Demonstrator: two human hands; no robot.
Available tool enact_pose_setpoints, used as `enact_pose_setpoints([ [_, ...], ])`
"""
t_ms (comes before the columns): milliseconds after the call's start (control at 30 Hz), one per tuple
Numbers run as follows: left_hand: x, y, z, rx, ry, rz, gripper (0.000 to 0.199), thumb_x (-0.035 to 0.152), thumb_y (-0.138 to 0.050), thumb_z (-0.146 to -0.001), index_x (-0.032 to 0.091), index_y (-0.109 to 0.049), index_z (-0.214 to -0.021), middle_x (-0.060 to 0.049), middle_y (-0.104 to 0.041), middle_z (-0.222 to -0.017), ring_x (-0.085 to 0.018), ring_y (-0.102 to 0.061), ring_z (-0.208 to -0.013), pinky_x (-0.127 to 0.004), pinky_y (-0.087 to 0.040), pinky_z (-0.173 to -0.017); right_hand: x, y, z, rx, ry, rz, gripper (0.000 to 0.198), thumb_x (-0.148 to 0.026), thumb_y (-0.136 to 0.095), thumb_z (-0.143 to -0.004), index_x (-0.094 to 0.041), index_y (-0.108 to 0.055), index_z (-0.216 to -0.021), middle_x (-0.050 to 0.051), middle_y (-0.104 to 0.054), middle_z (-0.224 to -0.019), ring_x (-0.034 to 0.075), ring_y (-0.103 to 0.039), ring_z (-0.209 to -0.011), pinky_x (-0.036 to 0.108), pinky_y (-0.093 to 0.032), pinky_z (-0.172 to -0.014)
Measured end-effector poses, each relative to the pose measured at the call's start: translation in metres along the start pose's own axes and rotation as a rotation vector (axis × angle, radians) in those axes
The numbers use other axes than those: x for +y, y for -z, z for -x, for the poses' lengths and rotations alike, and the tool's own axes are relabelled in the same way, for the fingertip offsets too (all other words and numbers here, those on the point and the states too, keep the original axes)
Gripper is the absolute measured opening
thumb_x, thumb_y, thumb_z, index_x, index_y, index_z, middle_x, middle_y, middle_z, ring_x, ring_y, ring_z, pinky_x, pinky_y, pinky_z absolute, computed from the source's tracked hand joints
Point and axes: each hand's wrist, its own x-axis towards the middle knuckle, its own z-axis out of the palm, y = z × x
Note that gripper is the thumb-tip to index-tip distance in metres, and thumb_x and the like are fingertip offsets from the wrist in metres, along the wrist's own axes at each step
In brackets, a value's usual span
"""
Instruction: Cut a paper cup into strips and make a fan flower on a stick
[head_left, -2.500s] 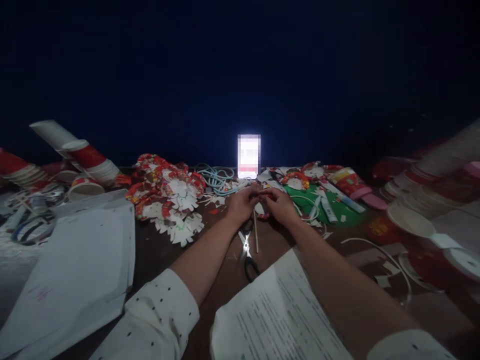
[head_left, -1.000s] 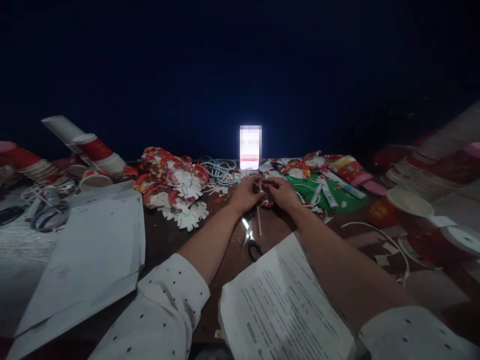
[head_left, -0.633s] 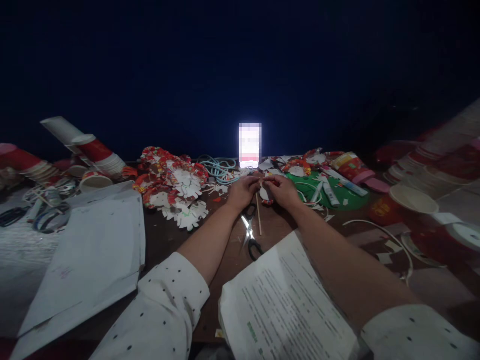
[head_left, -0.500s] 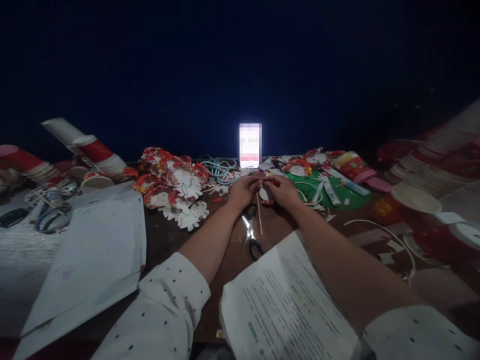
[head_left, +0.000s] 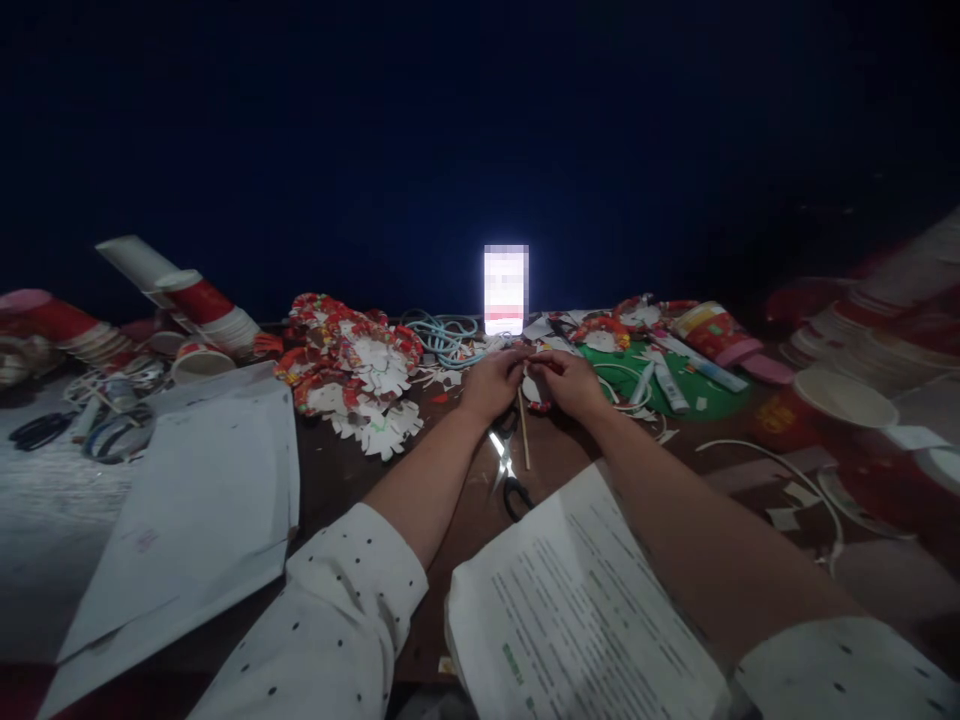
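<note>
Thin stick [head_left: 526, 440] — axis near 12-to-6, at four o'clock from left hand [head_left: 492, 386], right hand [head_left: 574, 382] farther — both pinched closed, contents unclear.

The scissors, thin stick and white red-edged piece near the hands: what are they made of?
Scissors: metal blades, shiny and glinting; dark black handles, probably plastic. Thin stick: likely wood, pale tan and matt. White red-edged piece: perhaps paper or card, matt-faced, partly hidden.

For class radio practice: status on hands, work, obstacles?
Left hand, right hand close together, grip unclear. Red-rimmed white piece at right hand. Scissors, thin stick close by, nearer the wearer.
</note>
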Motion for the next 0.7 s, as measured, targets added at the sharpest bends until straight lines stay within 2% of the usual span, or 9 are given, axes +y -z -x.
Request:
enact_pose_setpoints([
  [233, 0.000, 0.001, 0.000, 0.012, 0.026, -0.046, 0.026, 0.027, -0.051, -0.089, 0.019, -0.070, -0.105, -0.007, -0.072, -0.105, -0.021, -0.065, -0.100, -0.032, -0.049, -0.091, -0.008, 0.001, 0.003, -0.011, -0.030, 0.014, 0.025, -0.038, -0.063, -0.076, -0.021, -0.072, -0.092, 0.002, -0.073, -0.080, 0.018, -0.066, -0.073, 0.030, -0.052, -0.067],
  [467, 0.000, 0.000, 0.000, -0.030, 0.054, -0.023, 0.026, 0.025, -0.054, -0.087, 0.023, -0.070, -0.108, -0.004, -0.072, -0.108, -0.018, -0.065, -0.100, -0.030, -0.049, -0.092, -0.012, 0.002, 0.004, -0.005, -0.013, 0.061, 0.022, -0.034, -0.064, -0.077, -0.022, -0.073, -0.093, 0.003, -0.073, -0.084, 0.017, -0.065, -0.076, 0.030, -0.052, -0.072],
  [700, 0.001, 0.000, 0.000, -0.048, 0.062, -0.031, 0.029, 0.026, -0.052, -0.089, 0.021, -0.070, -0.112, -0.007, -0.071, -0.108, -0.020, -0.065, -0.101, -0.031, -0.049, -0.091, -0.014, 0.001, 0.005, -0.001, -0.032, 0.041, 0.023, -0.033, -0.062, -0.076, -0.020, -0.073, -0.092, 0.003, -0.073, -0.081, 0.017, -0.064, -0.072, 0.030, -0.052, -0.070],
])
